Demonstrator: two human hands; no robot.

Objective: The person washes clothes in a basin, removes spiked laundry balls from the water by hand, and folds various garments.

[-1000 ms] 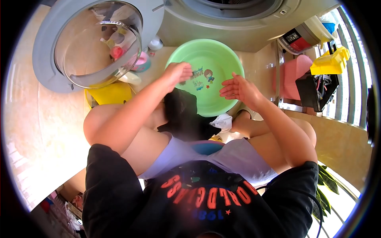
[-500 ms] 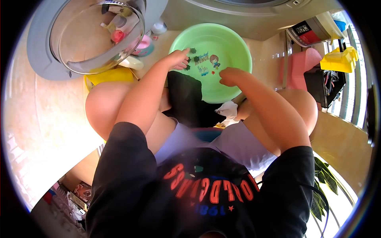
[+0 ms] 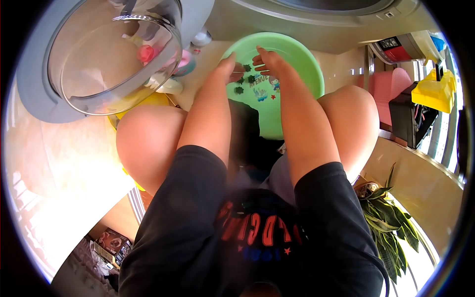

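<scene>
A pale green basin with a printed cartoon figure and lettering stands on the floor before me. Over its left part my left hand is open, thumb up and fingers extended to the right. Facing it, my right hand is also open, fingers apart and pointing left. Nothing shows in either hand. Several small dark, spiky patches lie on the basin's bottom between and below the hands; I cannot tell whether they are printed or loose. Black cloth lies against the basin's near side, between my knees.
A round glass door hangs open at the left, with bottles behind it. A grey machine front rises beyond the basin. At the right are a pink container, a black box, a yellow holder and a plant.
My right hand has moved left and away from me, opening from a closed shape. My left hand has gone from pointing to open fingers. The view has shifted slightly.
</scene>
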